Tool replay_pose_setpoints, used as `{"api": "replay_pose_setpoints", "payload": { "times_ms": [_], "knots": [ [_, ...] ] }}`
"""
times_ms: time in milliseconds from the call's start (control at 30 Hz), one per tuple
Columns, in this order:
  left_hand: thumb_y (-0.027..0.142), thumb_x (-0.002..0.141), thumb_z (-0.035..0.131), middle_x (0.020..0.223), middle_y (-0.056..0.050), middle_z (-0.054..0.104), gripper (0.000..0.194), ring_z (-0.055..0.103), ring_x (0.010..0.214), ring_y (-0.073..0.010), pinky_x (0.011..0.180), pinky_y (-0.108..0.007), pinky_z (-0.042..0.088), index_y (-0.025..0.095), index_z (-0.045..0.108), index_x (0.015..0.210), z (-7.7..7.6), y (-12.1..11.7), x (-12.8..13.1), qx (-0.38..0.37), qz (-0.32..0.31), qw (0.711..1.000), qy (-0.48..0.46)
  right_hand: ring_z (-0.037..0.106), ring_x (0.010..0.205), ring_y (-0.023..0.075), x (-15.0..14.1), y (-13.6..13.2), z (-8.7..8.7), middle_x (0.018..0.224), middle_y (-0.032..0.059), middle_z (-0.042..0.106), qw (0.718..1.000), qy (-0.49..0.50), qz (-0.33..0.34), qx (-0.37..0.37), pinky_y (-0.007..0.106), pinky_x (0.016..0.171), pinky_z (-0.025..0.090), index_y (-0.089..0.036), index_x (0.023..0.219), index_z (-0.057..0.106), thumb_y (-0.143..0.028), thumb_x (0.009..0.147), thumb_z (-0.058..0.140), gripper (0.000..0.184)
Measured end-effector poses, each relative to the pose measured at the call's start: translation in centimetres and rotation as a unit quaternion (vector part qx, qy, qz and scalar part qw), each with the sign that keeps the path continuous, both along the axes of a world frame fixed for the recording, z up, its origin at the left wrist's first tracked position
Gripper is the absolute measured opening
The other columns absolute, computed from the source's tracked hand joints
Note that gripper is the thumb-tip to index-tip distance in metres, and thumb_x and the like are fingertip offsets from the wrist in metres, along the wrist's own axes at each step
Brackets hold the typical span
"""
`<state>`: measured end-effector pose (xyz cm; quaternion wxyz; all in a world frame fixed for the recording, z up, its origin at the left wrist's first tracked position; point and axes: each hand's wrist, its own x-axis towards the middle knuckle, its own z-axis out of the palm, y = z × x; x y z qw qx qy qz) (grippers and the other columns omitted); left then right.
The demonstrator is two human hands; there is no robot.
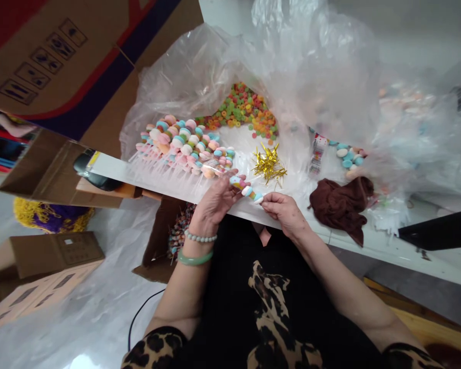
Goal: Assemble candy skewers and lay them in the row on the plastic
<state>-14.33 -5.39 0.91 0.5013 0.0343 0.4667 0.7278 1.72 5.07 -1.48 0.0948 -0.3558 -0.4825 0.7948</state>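
Right now your left hand [214, 203] and right hand [285, 212] are close together, both pinching a candy skewer [248, 190] just above the white board's edge [111, 171], near the rows of marshmallow skewers [184, 146], so seat its pastel pieces snugly next.

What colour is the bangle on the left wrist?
The bangle is pale jade green, shown best in the head view.

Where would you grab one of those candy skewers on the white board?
By its bare white stick, coming from the near edge of the white board: the sticks fan toward that side, clear of the candy rings, so fingers avoid them.
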Motion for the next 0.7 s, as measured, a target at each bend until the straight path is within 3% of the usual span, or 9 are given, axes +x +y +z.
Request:
{"api": "replay_pose_setpoints", "payload": {
  "times_ms": [133,333,500,567,600,667,700],
  "knots": [
    [0.041,0.079,0.074,0.094,-0.007,0.071,0.033,0.07,0.092,-0.0201,0.087,-0.033,0.055,0.016,0.065,0.098,-0.1,0.9,0.3,0.018,0.068,0.997,-0.029,0.032,0.044,0.005,-0.1,0.0,0.0,0.055,-0.0051,0.046,1.0,-0.01,-0.008,-0.002,0.017,0.038,0.018,-0.017,0.07,0.064,-0.026,0.065,0.069,0.012],
    [0.045,0.076,0.076,0.09,-0.006,0.07,0.037,0.07,0.092,-0.02,0.09,-0.033,0.054,0.015,0.068,0.096,-0.6,0.7,1.6,0.042,0.055,0.998,0.011,0.017,0.037,-0.0005,0.2,1.6,-0.3,0.051,-0.007,0.044,0.981,0.01,0.061,-0.184,0.016,0.037,0.007,-0.015,0.066,0.056,-0.021,0.06,0.073,0.02],
    [0.048,0.075,0.077,0.085,-0.005,0.071,0.04,0.071,0.09,-0.0205,0.097,-0.039,0.051,0.015,0.069,0.096,-0.5,0.9,2.5,0.062,0.07,0.993,0.071,0.013,0.039,-0.0002,0.0,0.8,0.4,0.052,-0.0097,0.039,0.971,0.033,0.07,-0.225,0.016,0.038,0.007,-0.016,0.069,0.053,-0.02,0.06,0.073,0.022],
    [0.048,0.075,0.076,0.084,-0.005,0.071,0.04,0.071,0.089,-0.0206,0.098,-0.041,0.051,0.014,0.069,0.094,-0.5,0.9,2.5,0.068,0.078,0.993,0.063,0.014,0.04,0.0016,-0.1,0.1,0.9,0.052,-0.0101,0.036,0.981,0.043,0.063,-0.179,0.017,0.038,0.011,-0.017,0.071,0.055,-0.024,0.064,0.071,0.02],
    [0.048,0.075,0.076,0.083,-0.005,0.071,0.039,0.071,0.088,-0.0206,0.098,-0.041,0.052,0.014,0.068,0.094,-0.5,0.9,2.4,0.068,0.08,0.993,0.055,0.017,0.041,0.003,-0.1,-0.3,1.0,0.053,-0.0094,0.036,0.991,0.037,0.048,-0.117,0.018,0.039,0.014,-0.017,0.072,0.056,-0.026,0.067,0.069,0.017],
    [0.046,0.076,0.075,0.082,-0.005,0.07,0.038,0.071,0.087,-0.0203,0.097,-0.041,0.053,0.013,0.068,0.093,-0.5,0.8,2.2,0.058,0.079,0.995,0.033,0.032,0.045,0.0071,0.0,-0.8,1.2,0.057,-0.0055,0.044,0.995,0.01,0.001,0.098,0.021,0.042,0.024,-0.019,0.074,0.059,-0.029,0.075,0.064,0.011],
    [0.045,0.077,0.075,0.082,-0.005,0.07,0.037,0.071,0.087,-0.0203,0.096,-0.04,0.053,0.013,0.068,0.092,-0.5,0.7,2.1,0.052,0.076,0.996,0.022,0.041,0.051,0.0098,0.1,-0.9,1.2,0.061,-0.0028,0.049,0.972,-0.006,-0.022,0.234,0.022,0.046,0.03,-0.019,0.075,0.06,-0.028,0.079,0.06,0.01]
  ]
}}
